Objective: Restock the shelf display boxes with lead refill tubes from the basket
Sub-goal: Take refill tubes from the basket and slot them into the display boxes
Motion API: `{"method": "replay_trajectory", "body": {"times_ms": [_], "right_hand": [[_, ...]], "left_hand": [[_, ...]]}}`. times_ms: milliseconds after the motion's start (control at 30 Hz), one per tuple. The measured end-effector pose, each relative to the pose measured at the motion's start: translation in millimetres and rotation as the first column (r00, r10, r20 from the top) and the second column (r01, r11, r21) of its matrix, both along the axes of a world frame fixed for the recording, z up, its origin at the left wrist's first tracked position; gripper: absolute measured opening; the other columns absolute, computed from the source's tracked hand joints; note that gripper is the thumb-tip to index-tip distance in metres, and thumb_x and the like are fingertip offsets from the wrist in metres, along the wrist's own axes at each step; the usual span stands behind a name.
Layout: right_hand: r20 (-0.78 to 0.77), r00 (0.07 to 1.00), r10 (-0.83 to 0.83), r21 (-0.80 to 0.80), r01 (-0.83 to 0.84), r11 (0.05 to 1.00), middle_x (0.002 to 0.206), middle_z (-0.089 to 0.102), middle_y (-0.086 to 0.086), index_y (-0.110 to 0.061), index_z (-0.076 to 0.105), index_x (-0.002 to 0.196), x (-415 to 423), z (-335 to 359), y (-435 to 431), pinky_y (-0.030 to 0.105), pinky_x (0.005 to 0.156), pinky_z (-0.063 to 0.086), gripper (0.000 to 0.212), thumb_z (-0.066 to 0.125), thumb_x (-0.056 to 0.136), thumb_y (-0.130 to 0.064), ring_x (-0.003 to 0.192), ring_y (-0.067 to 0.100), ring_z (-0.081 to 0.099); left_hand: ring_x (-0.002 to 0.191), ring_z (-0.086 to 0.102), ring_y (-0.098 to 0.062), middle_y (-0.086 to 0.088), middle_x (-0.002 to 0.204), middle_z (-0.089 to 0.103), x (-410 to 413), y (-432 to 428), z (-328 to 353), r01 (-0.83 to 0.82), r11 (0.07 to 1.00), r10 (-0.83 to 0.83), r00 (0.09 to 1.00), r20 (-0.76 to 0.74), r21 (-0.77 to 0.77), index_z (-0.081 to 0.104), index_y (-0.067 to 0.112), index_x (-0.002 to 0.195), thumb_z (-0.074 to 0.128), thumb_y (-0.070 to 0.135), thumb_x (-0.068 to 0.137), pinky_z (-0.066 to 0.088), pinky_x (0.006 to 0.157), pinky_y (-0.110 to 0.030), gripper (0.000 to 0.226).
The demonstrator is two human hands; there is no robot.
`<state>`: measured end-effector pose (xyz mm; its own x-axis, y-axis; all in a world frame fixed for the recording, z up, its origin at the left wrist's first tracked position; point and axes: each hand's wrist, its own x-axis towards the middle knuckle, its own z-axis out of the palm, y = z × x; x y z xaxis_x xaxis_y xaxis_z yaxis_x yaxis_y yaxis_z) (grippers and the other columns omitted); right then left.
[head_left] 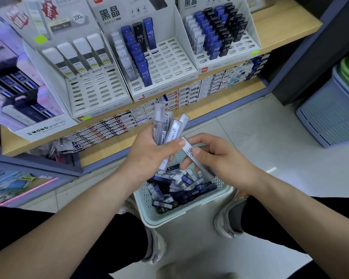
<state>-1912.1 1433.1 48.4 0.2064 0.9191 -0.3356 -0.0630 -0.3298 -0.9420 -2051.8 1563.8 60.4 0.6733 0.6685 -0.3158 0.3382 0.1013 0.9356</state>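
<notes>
Pinching one clear HB tube between thumb and fingertips of the right hand. Gripping a fanned bunch of tubes in the left hand, curled round their lower ends. Probably light, stiff, slick plastic, so best taken across the flat faces near mid-length. More lying loose in the basket below. Beyond, open slots in the middle display box on the shelf.

Three slotted boxes from 10 to 1 o'clock: left box, middle box, right box. Four white tubes stand in the left box. One basket at 6 o'clock, its tubes too many to count. Left hand holds at least four clear tubes; right hand holds one tube.
</notes>
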Motion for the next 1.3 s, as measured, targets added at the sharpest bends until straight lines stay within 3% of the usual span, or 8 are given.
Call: {"method": "replay_trajectory", "body": {"times_ms": [67,200,500,633,867,1000,1133,1300], "right_hand": [[0.030,0.999,0.015,0.003,-0.015,1.000,0.095,0.076,0.009,-0.011,0.059,0.115,1.7,0.3,1.9,0.026,0.053,0.043,0.015,0.050,0.104,-0.010,0.052,0.022,0.052],[0.058,0.997,-0.055,0.061,0.052,0.997,0.092,0.076,0.006,-0.019,0.055,0.122,3.5,3.4,5.6,0.031,0.069,0.052,0.033,0.061,0.095,0.000,0.084,0.027,0.069],[0.245,0.922,-0.299,0.210,0.250,0.945,0.082,0.067,-0.001,-0.025,0.066,0.108,8.0,52.8,33.7,0.040,0.063,0.062,0.030,0.074,0.087,-0.004,0.070,0.025,0.071],[0.335,0.892,-0.304,0.275,0.216,0.937,0.075,0.069,0.001,-0.025,0.069,0.100,14.8,80.9,55.2,0.044,0.067,0.062,0.021,0.074,0.089,-0.008,0.070,0.022,0.067],[0.538,0.788,-0.299,0.362,0.105,0.926,0.093,0.066,-0.009,-0.033,0.065,0.092,23.4,118.4,110.4,0.042,0.077,0.060,0.023,0.077,0.086,-0.014,0.076,0.019,0.070],[0.654,0.705,-0.276,0.367,0.023,0.930,0.085,0.068,-0.012,-0.022,0.068,0.089,21.1,117.5,146.5,0.021,0.079,0.055,0.013,0.078,0.085,-0.014,0.077,0.003,0.066],[0.724,0.647,-0.240,0.328,-0.018,0.944,0.081,0.068,-0.013,-0.021,0.069,0.085,20.5,99.8,175.1,0.005,0.065,0.043,0.009,0.077,0.085,-0.017,0.078,0.009,0.065],[0.821,0.549,-0.160,0.235,-0.068,0.970,0.078,0.064,-0.018,-0.033,0.063,0.083,20.7,84.0,192.2,0.017,0.066,0.047,0.019,0.076,0.087,-0.019,0.079,0.007,0.064]], "left_hand": [[0.047,0.051,-0.011,0.001,0.059,0.057,-0.4,0.8,-0.1,0.003,1.000,-0.003,1.000,0.006,-0.007,0.058,0.013,0.098,0.077,0.016,0.085,0.043,0.048,-0.019,0.023],[0.049,0.053,-0.012,0.002,0.060,0.060,-0.9,7.4,3.5,-0.012,1.000,0.012,1.000,-0.005,0.016,0.059,0.015,0.100,0.078,0.019,0.084,0.043,0.050,-0.022,0.025],[0.060,0.064,-0.006,0.008,0.080,0.067,-22.8,26.9,47.6,0.012,0.968,0.020,0.992,-0.125,0.249,0.059,0.027,0.108,0.080,0.031,0.083,0.054,0.064,-0.025,0.033],[0.049,0.057,-0.001,0.009,0.063,0.063,-36.1,38.0,73.0,-0.035,0.954,0.076,0.989,-0.128,0.297,0.059,0.026,0.104,0.079,0.032,0.084,0.041,0.049,-0.017,0.029],[0.050,0.059,-0.002,0.004,0.075,0.067,-67.8,68.6,92.1,-0.082,0.931,0.150,0.974,-0.167,0.356,0.058,0.022,0.108,0.080,0.035,0.082,0.042,0.050,-0.018,0.036],[0.048,0.057,-0.005,0.002,0.070,0.065,-79.7,75.7,79.0,-0.146,0.939,0.193,0.973,-0.126,0.311,0.057,0.020,0.104,0.080,0.027,0.083,0.043,0.048,-0.016,0.031],[0.053,0.058,-0.010,-0.005,0.075,0.070,-83.3,83.6,66.0,-0.178,0.941,0.220,0.968,-0.119,0.288,0.058,0.018,0.105,0.080,0.025,0.084,0.050,0.056,-0.025,0.031],[0.055,0.058,-0.009,0.004,0.071,0.066,-79.6,96.2,58.7,-0.202,0.944,0.227,0.971,-0.069,0.260,0.058,0.023,0.098,0.080,0.023,0.084,0.054,0.057,-0.024,0.026]]}}
